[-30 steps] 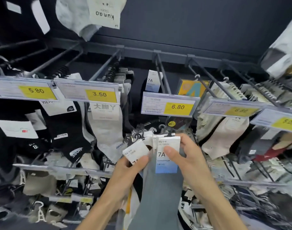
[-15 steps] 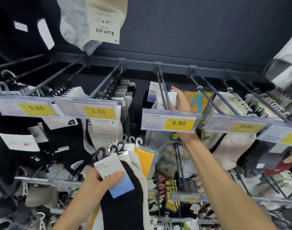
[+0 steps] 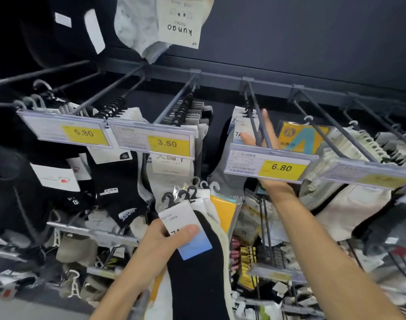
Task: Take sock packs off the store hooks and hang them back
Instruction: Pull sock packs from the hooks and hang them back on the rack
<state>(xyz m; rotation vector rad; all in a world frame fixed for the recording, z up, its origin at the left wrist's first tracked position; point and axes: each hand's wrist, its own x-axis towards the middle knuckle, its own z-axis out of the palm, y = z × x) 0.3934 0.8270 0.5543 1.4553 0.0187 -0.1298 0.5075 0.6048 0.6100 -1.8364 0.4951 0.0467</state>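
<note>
while our left hand (image 3: 161, 244) grips the bundle of sock packs (image 3: 177, 215) low in front of the rack, thumb pressed on the top card, our right hand (image 3: 265, 137) is up behind the 6.80 price tag (image 3: 266, 166), fingers straight and holding nothing, beside the 7a packs (image 3: 240, 129) hanging on the double-prong hook (image 3: 252, 102). to hang a pack well, we should pinch one card from the bundle, turn its plastic hanger square to the prong tip, and slide it on without snagging the tag.
</note>
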